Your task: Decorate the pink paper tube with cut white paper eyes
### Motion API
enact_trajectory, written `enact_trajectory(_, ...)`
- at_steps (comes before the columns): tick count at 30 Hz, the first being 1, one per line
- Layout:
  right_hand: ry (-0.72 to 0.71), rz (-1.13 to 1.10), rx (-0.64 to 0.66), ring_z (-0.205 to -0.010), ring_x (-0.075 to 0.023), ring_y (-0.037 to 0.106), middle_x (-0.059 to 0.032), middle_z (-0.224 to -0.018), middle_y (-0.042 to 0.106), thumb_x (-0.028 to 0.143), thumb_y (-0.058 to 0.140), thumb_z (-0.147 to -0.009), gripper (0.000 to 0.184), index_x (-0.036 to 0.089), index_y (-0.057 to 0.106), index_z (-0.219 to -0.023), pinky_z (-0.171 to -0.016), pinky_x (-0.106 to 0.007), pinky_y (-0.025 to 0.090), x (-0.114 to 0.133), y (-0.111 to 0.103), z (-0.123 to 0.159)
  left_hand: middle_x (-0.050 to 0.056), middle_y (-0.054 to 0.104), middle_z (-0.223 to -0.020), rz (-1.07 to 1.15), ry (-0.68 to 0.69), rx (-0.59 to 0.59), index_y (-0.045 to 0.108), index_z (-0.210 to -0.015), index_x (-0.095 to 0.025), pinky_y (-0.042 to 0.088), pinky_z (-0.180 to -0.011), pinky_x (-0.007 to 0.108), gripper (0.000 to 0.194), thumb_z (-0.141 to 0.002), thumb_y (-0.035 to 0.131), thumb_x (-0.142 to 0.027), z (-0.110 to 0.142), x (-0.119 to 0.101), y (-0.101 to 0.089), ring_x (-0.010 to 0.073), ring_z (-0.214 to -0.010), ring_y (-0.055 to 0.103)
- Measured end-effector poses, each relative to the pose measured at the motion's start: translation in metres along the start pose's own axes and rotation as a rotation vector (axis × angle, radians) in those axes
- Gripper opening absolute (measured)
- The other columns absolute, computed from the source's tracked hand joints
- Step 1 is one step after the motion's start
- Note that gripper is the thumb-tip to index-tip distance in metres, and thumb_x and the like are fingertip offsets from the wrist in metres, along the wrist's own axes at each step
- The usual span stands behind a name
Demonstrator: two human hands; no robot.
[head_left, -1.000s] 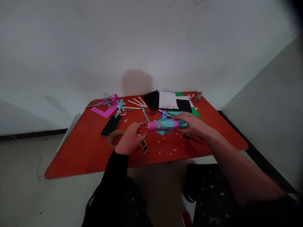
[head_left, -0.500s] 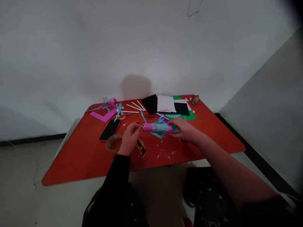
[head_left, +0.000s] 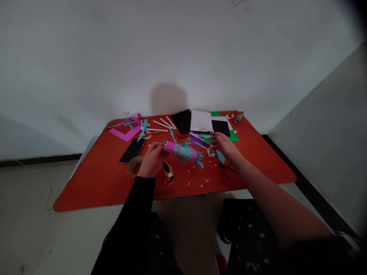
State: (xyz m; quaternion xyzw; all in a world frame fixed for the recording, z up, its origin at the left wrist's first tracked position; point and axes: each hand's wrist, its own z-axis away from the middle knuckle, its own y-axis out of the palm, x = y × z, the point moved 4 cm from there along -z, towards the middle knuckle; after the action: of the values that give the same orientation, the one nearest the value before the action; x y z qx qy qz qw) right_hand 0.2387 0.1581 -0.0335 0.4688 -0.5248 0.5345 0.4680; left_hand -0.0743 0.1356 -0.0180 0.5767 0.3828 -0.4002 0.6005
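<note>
My left hand (head_left: 153, 159) grips the pink end of a paper-tube craft (head_left: 182, 151), which has googly eyes and a teal wrapping with cut teal fringes. The tube tilts, with its fringed end pointing down to the right. My right hand (head_left: 226, 149) hangs apart from the tube, fingers spread, over scraps near a green sheet (head_left: 233, 136). Just below my left hand lies a yellow box cutter (head_left: 168, 172), and a clear tape roll (head_left: 134, 165) touches the heel of that hand. Under my right wrist, scissors are mostly hidden.
The red table (head_left: 86, 189) also holds a black phone (head_left: 132, 150), a pink L-shaped paper (head_left: 123, 134), white paper strips (head_left: 159, 125), black paper (head_left: 181, 120), a white sheet (head_left: 200, 121) and scattered scraps. Walls stand behind and right.
My right hand has let go of the tube and moved back toward the papers. My left hand now holds the tube alone, raised and tilted, its fringed end swung downward.
</note>
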Motion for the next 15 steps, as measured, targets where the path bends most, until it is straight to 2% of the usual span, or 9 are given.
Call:
enact_trajectory(3, 0.046, -0.091, -0.063, -0.092, -0.0230, 0.069, -0.0104, -0.115, 0.068, 0.057, 0.053, -0.092, 0.040, 0.025, 0.061, -0.115, -0.077, -0.039, 0.060, -0.005, -0.011, -0.002, 0.001, 0.068, -0.093, 0.101, -0.009, -0.021, 0.052, -0.081, -0.021, 0.054, -0.087, 0.030, 0.024, -0.081, 0.074, -0.029, -0.002, 0.002, -0.002, 0.0127, -0.086, 0.065)
enact_trajectory(5, 0.036, -0.057, -0.033, -0.091, -0.0221, 0.069, -0.0093, -0.114, 0.069, 0.058, 0.058, -0.090, 0.041, 0.025, 0.062, -0.114, -0.080, -0.039, 0.059, -0.003, -0.011, 0.004, 0.000, 0.068, -0.091, 0.184, -0.030, -0.027, 0.055, -0.080, -0.020, 0.053, -0.086, 0.028, 0.019, -0.083, 0.073, -0.023, -0.003, 0.005, -0.001, 0.0117, -0.085, 0.064)
enact_trajectory(10, 0.015, 0.214, 0.226, -0.096, -0.0238, 0.069, -0.0096, -0.114, 0.073, 0.053, 0.070, -0.083, 0.051, 0.024, 0.066, -0.124, -0.087, -0.041, 0.056, 0.004, 0.016, 0.027, 0.001, 0.068, -0.090, 0.278, -0.032, -0.036, 0.057, -0.077, -0.019, 0.053, -0.083, 0.026, 0.018, -0.083, 0.074, -0.019, -0.005, 0.008, 0.009, 0.0116, -0.084, 0.064)
enact_trajectory(12, 0.034, 0.263, 0.253, -0.090, -0.0230, 0.068, -0.0071, -0.101, 0.074, 0.053, 0.072, -0.082, 0.052, 0.023, 0.066, -0.125, -0.081, -0.038, 0.055, 0.002, 0.028, 0.030, 0.001, 0.068, -0.090, 0.315, -0.036, -0.050, 0.057, -0.078, -0.018, 0.053, -0.083, 0.026, 0.018, -0.081, 0.076, -0.019, -0.006, 0.009, 0.014, 0.0116, -0.084, 0.064)
enact_trajectory(15, 0.062, 0.167, 0.260, -0.081, -0.0209, 0.067, -0.0029, -0.089, 0.073, 0.051, 0.074, -0.079, 0.048, 0.024, 0.067, -0.117, -0.070, -0.033, 0.053, -0.003, 0.042, 0.024, 0.001, 0.068, -0.091, 0.329, -0.050, -0.060, 0.058, -0.079, -0.018, 0.053, -0.081, 0.025, 0.019, -0.080, 0.077, -0.020, -0.007, 0.011, 0.019, 0.0116, -0.085, 0.064)
